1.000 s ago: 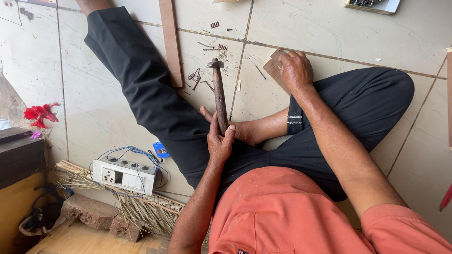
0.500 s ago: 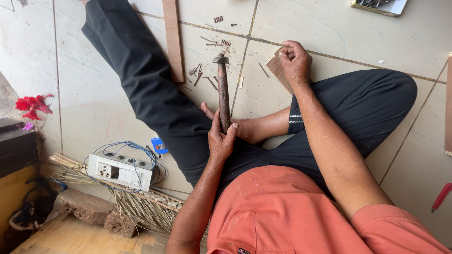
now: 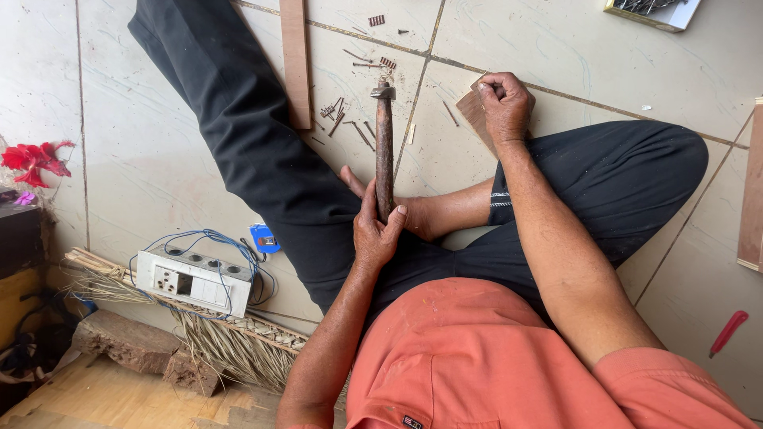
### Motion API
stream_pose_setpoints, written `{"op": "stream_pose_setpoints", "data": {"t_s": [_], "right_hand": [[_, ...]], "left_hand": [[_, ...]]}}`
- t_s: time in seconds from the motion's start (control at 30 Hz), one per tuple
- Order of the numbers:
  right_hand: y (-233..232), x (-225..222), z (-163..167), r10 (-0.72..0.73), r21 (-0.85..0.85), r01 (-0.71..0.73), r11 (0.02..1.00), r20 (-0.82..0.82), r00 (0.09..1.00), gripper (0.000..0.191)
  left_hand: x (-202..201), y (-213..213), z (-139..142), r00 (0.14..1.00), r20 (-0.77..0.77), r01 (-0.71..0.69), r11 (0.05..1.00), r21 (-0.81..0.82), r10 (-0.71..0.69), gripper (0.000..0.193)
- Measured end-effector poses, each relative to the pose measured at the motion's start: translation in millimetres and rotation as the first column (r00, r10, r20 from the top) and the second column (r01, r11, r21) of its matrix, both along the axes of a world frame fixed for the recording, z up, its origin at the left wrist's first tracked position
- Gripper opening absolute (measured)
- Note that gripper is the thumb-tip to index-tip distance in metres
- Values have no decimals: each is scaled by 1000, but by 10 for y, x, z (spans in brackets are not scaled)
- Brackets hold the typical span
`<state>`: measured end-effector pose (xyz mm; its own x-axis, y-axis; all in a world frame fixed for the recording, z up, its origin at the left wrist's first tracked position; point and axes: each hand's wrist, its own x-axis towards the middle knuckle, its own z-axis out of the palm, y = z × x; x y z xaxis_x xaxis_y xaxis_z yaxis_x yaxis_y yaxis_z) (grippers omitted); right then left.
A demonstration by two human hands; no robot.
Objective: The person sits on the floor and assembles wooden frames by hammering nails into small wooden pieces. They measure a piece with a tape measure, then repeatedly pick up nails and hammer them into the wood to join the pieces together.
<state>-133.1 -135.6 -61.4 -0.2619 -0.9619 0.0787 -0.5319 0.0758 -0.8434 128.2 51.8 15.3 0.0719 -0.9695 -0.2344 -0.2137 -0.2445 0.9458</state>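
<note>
1. Head view, hands: the left hand (image 3: pixel 375 232) is closed around the lower end of a hammer (image 3: pixel 385 151). The hammer's handle runs toward 12 o'clock, and its metal head rests on or just above the tiled floor (image 3: pixel 604 56). The right hand (image 3: pixel 505 102) is curled narrow at 2 o'clock from the hammer, pinching down on a small wood piece (image 3: pixel 473 110) that lies flat on the floor.
2. Head view, step in hand: judging by this, the work stands at positioning. The wood piece is steadied and the hammer is at rest, not raised.
3. Head view, next move: a blow would call for lifting the hammer clear, bringing it across toward 2 o'clock, and keeping the right fingertips off the struck spot.
4. Head view, surroundings: loose nails (image 3: pixel 342 119) lie just beside the hammer head at 9 o'clock. A long wood strip (image 3: pixel 296 63) lies past them. A white socket box (image 3: pixel 195 278) with blue wires sits at 8 o'clock, beside a broom (image 3: pixel 230 342).
5. Head view, hard to tell:
   - Whether the right fingers hold a nail is hidden by the fist.
   - Most of the wood piece is covered.
   - A box (image 3: pixel 652 9) at 1 o'clock and a board (image 3: pixel 751 191) at 3 o'clock are cut off by the frame.
</note>
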Motion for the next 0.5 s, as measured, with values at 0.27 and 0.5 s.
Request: {"op": "stream_pose_setpoints", "data": {"t_s": [0.27,0.5], "right_hand": [[-1,-5,-35,2,-4,-2,1000,27,1000,14],[8,-21,-58,7,11,-7,1000,-20,1000,13]], "left_hand": [[1,-6,6,1000,19,12,999,34,-12,75],[3,-6,20,998,51,23,997,71,-27,76]]}}
